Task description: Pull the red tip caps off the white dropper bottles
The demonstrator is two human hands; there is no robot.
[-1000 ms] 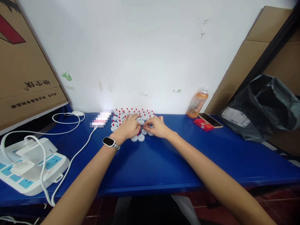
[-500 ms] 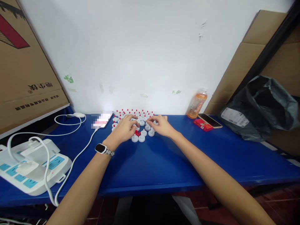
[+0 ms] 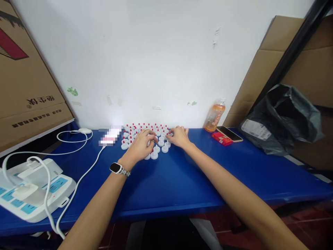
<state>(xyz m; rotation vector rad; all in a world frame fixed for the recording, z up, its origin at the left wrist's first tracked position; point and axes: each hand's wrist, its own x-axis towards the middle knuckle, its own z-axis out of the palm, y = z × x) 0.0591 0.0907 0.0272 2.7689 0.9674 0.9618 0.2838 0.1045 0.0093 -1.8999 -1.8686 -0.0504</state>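
A cluster of small white round caps with red tips point(image 3: 135, 131) stands on the blue table point(image 3: 182, 177) near the white wall. My left hand point(image 3: 140, 146), with a watch on its wrist, rests over the front of the cluster, fingers curled down onto the caps. My right hand point(image 3: 179, 136) lies at the cluster's right edge, fingers bent and touching the caps there. Whether either hand holds a piece between its fingers is too small to see. A few plain white caps point(image 3: 154, 155) sit at the front of the group.
A white power strip point(image 3: 33, 194) with plugs and cables lies at the left edge. A phone point(image 3: 110, 135) on a cable sits left of the caps. An orange drink bottle point(image 3: 214, 116), a red packet point(image 3: 221, 139), another phone point(image 3: 230, 134) and a black bag point(image 3: 283, 121) are at the right. Cardboard leans on both sides.
Both hands shifted slightly among the caps; the right hand moved back toward the wall and the left hand now covers the small red pieces seen half a second ago.
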